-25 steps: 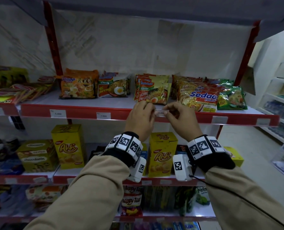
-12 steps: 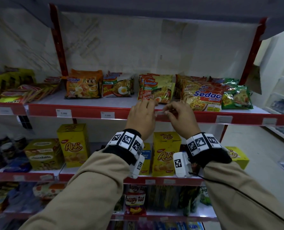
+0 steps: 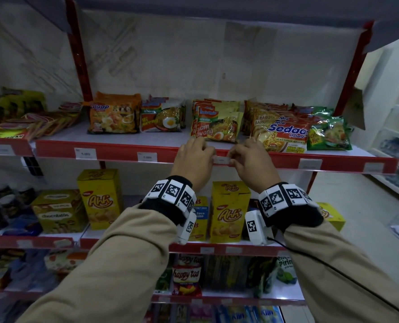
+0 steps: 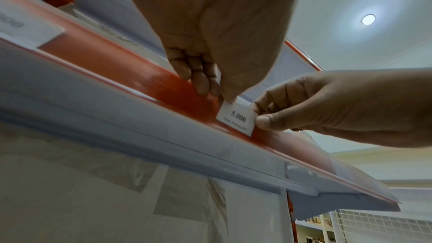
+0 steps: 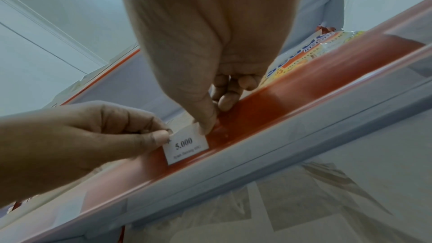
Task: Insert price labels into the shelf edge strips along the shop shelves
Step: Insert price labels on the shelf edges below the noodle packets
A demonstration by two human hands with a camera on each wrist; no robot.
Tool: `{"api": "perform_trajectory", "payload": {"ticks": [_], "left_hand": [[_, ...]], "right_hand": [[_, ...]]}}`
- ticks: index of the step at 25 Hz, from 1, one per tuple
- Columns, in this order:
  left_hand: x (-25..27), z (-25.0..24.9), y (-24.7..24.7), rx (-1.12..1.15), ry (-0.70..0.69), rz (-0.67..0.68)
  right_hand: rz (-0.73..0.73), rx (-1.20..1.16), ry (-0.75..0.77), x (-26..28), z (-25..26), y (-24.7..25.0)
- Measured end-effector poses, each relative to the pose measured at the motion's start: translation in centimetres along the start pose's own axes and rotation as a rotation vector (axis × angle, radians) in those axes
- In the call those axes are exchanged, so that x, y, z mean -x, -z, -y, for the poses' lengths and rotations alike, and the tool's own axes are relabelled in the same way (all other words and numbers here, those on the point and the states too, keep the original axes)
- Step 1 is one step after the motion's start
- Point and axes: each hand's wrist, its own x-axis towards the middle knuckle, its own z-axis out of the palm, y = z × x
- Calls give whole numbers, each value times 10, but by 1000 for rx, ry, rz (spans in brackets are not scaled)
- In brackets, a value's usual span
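A second ago I held the price label (image 3: 221, 160) just above the red shelf edge strip (image 3: 114, 152), pinched between my left hand (image 3: 195, 159) and my right hand (image 3: 251, 160). Since then I have lowered both hands, and the label now lies against the strip's face, its lower edge at the strip's bottom lip, each hand pinching an upper corner.
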Motion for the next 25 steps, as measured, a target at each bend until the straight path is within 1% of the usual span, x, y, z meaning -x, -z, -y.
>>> {"api": "perform_trajectory", "payload": {"ticks": [5,10,14,17,21,25], "left_hand": [[-2,0,5,42,24,33],[-2,1,7,89,37,50],[-3,5,9,164,31,29],[-6,8,9,170,21,49],[-7,10,8,163,22,66],[-6,9,6,144,18,45]], "right_hand": [[42,23,-6,-1,2,3],[21,-4,-8,1,2,2],[19,5,-17,0,2,1],[11,-2,-34,0,2,-1],[-51,-55,-29,2,1,-5],[-108,-81,-42,4,1,-8]]}}
